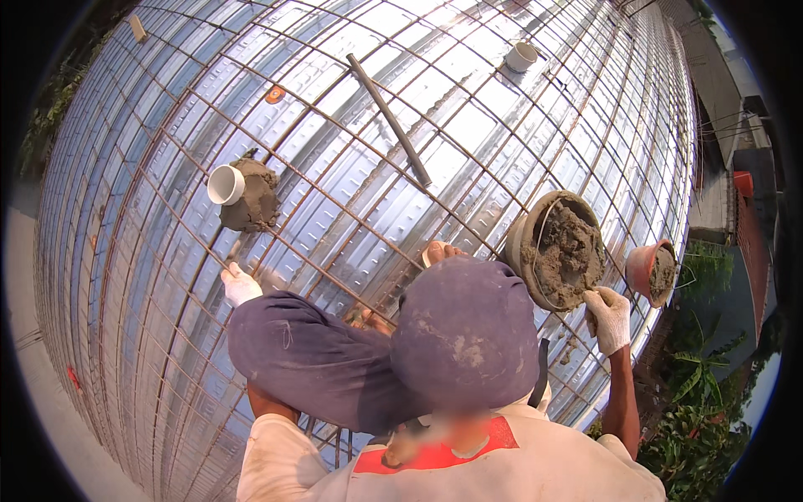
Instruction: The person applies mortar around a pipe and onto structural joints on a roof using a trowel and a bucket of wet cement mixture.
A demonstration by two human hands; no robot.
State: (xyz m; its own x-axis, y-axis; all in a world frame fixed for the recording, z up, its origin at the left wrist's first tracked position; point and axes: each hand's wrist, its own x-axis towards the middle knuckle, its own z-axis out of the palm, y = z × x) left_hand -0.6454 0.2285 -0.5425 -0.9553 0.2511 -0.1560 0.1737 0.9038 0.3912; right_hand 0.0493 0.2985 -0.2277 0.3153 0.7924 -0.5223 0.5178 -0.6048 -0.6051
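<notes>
I squat on a corrugated metal deck (pixel 468 125) covered with a rebar grid, my purple-trousered knees (pixel 376 351) filling the middle. My left hand (pixel 240 284), in a white glove, grips a small tool whose tip points at a mound of grey mortar (pixel 253 201) packed around a white pipe stub (pixel 225 184). My right hand (pixel 609 316), also gloved, reaches to the near rim of a round bucket of wet mortar (pixel 562 251), with the fingers curled against its edge. A bare toe shows just left of that bucket.
An orange bucket (pixel 654 269) with mortar sits right of the grey one, near the deck's edge. A dark pipe (pixel 389 117) lies diagonally on the mesh, and another white pipe stub (pixel 521 56) stands farther off. Beyond the right edge, plants and lower ground show.
</notes>
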